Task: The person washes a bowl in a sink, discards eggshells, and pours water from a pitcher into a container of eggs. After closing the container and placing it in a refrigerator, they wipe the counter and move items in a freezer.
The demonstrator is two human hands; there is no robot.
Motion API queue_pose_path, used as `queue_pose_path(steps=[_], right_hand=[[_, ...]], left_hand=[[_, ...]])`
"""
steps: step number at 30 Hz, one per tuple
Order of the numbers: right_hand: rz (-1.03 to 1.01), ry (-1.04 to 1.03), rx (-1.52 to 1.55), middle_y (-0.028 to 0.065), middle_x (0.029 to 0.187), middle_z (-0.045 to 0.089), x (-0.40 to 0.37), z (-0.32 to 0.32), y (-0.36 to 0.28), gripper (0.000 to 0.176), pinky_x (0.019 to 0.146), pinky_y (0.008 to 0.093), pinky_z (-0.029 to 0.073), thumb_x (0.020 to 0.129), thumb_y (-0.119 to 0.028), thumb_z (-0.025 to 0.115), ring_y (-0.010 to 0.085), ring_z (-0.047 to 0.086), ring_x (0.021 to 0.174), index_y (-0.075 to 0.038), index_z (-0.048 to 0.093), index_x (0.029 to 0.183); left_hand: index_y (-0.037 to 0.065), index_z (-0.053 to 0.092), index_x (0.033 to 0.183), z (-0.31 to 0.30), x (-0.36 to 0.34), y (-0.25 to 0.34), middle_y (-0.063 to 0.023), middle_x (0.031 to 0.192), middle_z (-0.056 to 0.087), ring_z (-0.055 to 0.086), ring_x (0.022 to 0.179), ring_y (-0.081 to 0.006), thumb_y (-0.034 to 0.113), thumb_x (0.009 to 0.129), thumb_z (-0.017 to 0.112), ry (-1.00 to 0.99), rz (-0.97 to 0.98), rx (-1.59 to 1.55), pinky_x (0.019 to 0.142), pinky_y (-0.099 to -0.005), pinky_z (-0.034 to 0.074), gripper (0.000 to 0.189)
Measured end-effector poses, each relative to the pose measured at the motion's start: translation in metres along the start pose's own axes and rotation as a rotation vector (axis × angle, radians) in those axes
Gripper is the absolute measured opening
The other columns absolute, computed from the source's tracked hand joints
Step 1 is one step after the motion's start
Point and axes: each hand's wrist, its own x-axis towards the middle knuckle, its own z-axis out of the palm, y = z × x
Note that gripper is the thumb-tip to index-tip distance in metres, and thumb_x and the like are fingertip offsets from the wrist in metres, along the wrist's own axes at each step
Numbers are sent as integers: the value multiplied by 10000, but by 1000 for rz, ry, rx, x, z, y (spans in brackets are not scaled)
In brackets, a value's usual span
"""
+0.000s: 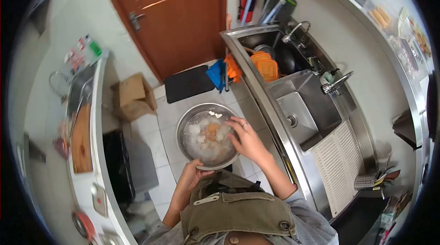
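A round metal bowl (183,149) is held out in front of the apron, above the tiled floor. Inside lie whitish pieces and an orange-brown lump (212,128) in what looks like cloudy liquid. My left hand (190,176) grips the near rim, its thumb over the edge and its fingers underneath. At the bowl's right side, my right hand (245,140) has its fingers apart, reaching over the rim, with a ring on one finger. Nothing shows between its fingers.
On the right is a steel counter with a sink (302,107), an orange basket (266,67) and a ridged drainboard (337,167). A cardboard box (132,96) and a dark bin (137,162) stand at left, below a counter with a wooden board (82,139). A brown door (169,11) is ahead.
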Motion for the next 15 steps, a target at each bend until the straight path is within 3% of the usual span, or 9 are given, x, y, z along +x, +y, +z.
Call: queue_pose_path(steps=[7,9,10,13,14,15], right_hand=[[173,69,-164,279,1385,282,135,-53,127,689,1025,423,345,808,-299,654,433,377,1235,-64,318,1362],[236,61,-273,325,1390,228,181,-77,157,806,1043,430,321,778,-341,684,463,308,1272,-65,247,1396],[246,33,-309,357,1411,144,196,-77,183,919,1075,454,260,754,-401,696,489,209,1311,-69,166,1428],[198,102,-395,328,1437,127,250,-88,253,954,1087,463,225,736,-446,700,475,176,1330,-73,169,1434],[212,68,-385,344,1447,40,266,-93,273,994,1104,470,169,748,-512,657,487,115,1341,-82,104,1453],[222,62,-385,344,1447,40,278,-95,289,994,1104,470,169,748,-512,657,487,115,1341,-82,104,1453]], left_hand=[[-114,489,1060,80,217,122,-206,1006,600,639,878,-285,109,810,436,-184,-138,243,766,-404,568,339],[-116,477,1090,115,273,152,-203,982,607,644,870,-281,114,807,439,-253,-143,280,742,-393,577,366],[-108,455,1130,127,297,161,-207,1018,591,642,871,-293,117,803,446,-261,-147,320,747,-392,576,397],[-95,414,1187,172,375,196,-215,1074,562,639,877,-306,119,796,453,-290,-131,411,745,-396,577,447],[-90,395,1205,182,398,202,-219,1096,549,640,880,-307,118,795,454,-272,-124,442,738,-402,578,464],[-90,395,1205,190,418,207,-219,1096,549,640,880,-307,118,795,454,-274,-135,439,738,-402,578,464]])
